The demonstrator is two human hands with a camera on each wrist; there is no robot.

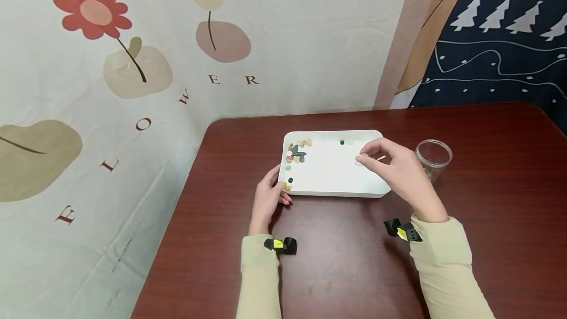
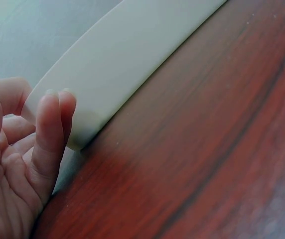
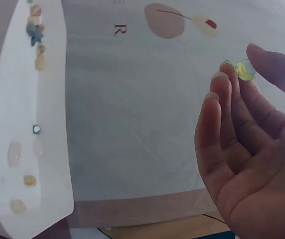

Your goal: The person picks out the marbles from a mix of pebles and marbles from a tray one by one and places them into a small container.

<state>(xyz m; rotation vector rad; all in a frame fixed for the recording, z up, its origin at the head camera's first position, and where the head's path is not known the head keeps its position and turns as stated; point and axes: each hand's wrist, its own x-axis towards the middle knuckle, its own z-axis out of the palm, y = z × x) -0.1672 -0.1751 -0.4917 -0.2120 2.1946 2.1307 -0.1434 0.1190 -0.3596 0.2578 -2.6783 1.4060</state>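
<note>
A white rectangular tray [image 1: 332,176] lies on the table, with my left hand [image 1: 266,200] gripping its near left corner. The left wrist view shows those fingers [image 2: 55,117] against the tray's outer wall. Above the tray's right part, my right hand [image 1: 400,171] pinches a clear marble [image 3: 246,69] with a yellow-green swirl between thumb and fingertips. Small coloured pebbles [image 1: 296,154] cluster along the tray's left side. Near the far edge sits a dark bead [image 1: 342,143], and the right wrist view shows a yellow stone [image 3: 29,180] and pale pieces close by.
A clear plastic jar [image 1: 434,154] with some small pieces in it stands right of the tray, close beside my right hand. The dark red wooden table [image 1: 345,260] reaches back to a wall cloth [image 1: 301,63] with printed flowers.
</note>
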